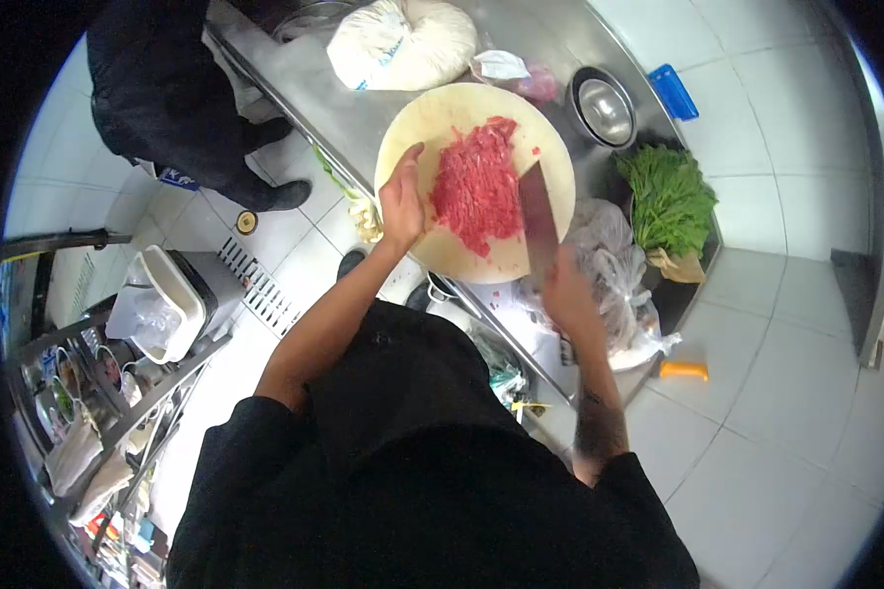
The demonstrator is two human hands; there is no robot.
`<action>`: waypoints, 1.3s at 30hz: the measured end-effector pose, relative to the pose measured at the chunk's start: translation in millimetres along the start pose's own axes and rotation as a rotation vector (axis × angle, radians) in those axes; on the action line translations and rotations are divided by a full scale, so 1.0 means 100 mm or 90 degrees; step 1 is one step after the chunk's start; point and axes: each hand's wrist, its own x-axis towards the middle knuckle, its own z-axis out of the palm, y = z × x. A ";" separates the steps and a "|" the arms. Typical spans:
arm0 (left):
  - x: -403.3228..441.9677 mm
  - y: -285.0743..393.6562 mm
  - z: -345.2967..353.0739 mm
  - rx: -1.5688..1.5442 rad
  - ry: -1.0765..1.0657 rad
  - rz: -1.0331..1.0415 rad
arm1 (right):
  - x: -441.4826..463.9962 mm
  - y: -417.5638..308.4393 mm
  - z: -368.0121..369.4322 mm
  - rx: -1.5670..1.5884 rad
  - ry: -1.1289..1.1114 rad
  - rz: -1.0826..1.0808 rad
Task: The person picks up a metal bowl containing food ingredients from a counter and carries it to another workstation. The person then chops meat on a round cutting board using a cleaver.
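Observation:
On a round, cream-coloured cutting board [521,108] lies a heap of chopped red raw meat [476,187]. My left hand [403,204] rests at the board's left edge, fingers extended beside the meat. A cleaver [538,221] is in my right hand [567,293], which is closed around its handle. The broad blade stands over the right part of the board, along the meat's right side. My right hand is slightly blurred, and the handle is mostly hidden inside it.
The board is on a steel counter [339,93]. Around it are a white bag [403,44], metal bowls [604,110], leafy greens [668,196] and clear plastic bags [604,250]. Another person [167,98] in dark clothes stands at left, near a bin [182,329].

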 end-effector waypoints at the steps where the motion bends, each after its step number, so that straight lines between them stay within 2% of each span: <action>1: -0.01 0.01 -0.01 0.017 -0.006 0.006 | -0.02 -0.36 -0.41 0.096 -0.079 0.120; 2: -0.09 0.02 -0.02 0.031 -0.020 0.002 | -0.11 -0.38 -0.29 0.100 -0.087 0.132; 4: -0.07 0.05 0.00 0.026 -0.015 -0.003 | -0.07 -0.32 0.02 0.094 0.185 -0.008; 5: -0.11 0.05 -0.01 0.023 -0.016 -0.009 | -0.07 -0.16 0.27 0.121 0.088 0.029; 6: -0.10 0.05 0.00 0.019 -0.014 -0.007 | -0.06 -0.22 0.32 0.128 -0.033 0.129; 8: -0.06 0.03 0.01 0.022 -0.020 0.000 | -0.11 -0.30 0.04 0.039 -0.066 0.109; 9: -0.07 0.01 -0.03 0.034 -0.026 -0.001 | -0.14 -0.41 -0.05 0.041 -0.070 0.102; 11: -0.16 0.04 -0.04 0.046 -0.026 -0.015 | -0.28 -0.60 -0.13 0.130 0.011 0.165; 14: -0.13 0.07 -0.03 0.048 -0.036 -0.023 | -0.27 -0.48 0.23 0.092 0.004 0.076; 15: -0.14 0.07 -0.02 0.040 -0.041 -0.028 | -0.29 -0.35 0.16 0.086 -0.069 0.127; 16: -0.08 0.07 -0.01 0.035 -0.035 -0.023 | -0.18 -0.47 -0.07 0.086 -0.063 0.121; 18: -0.17 0.01 -0.03 0.042 -0.041 -0.033 | -0.30 -0.66 -0.29 0.112 -0.013 0.164; 20: -0.05 0.02 0.02 0.034 -0.033 -0.010 | -0.27 -0.51 0.02 0.179 0.038 0.189; 22: -0.09 0.07 0.01 0.044 -0.033 -0.007 | -0.29 -0.25 0.39 0.099 -0.016 0.117; 24: 0.07 -0.03 0.03 0.008 -0.011 0.016 | -0.19 -0.45 -0.04 0.073 -0.050 0.084; 26: -0.09 0.06 -0.02 0.019 -0.031 -0.021 | -0.39 -0.69 -0.23 0.119 -0.042 0.178; 27: -0.10 0.06 0.00 0.010 -0.018 -0.031 | -0.40 -0.65 -0.06 0.150 0.023 0.183; 30: -0.10 0.06 0.00 0.037 -0.025 -0.015 | -0.45 -0.41 0.21 0.104 -0.018 0.140; 32: 0.03 0.00 0.00 0.028 -0.009 -0.023 | -0.20 -0.46 0.06 0.076 -0.030 0.081; 34: -0.09 -0.02 -0.01 0.003 -0.025 -0.017 | -0.33 -0.68 -0.17 0.143 0.023 0.139; 36: -0.10 -0.03 -0.01 0.024 -0.025 0.006 | -0.31 -0.49 0.12 0.137 0.073 0.125; 38: -0.09 -0.02 0.01 -0.014 -0.027 -0.019 | -0.22 -0.47 0.19 0.091 -0.013 0.044; 39: 0.04 -0.01 0.08 -0.023 -0.012 -0.002 | -0.26 -0.41 0.07 0.114 -0.105 0.145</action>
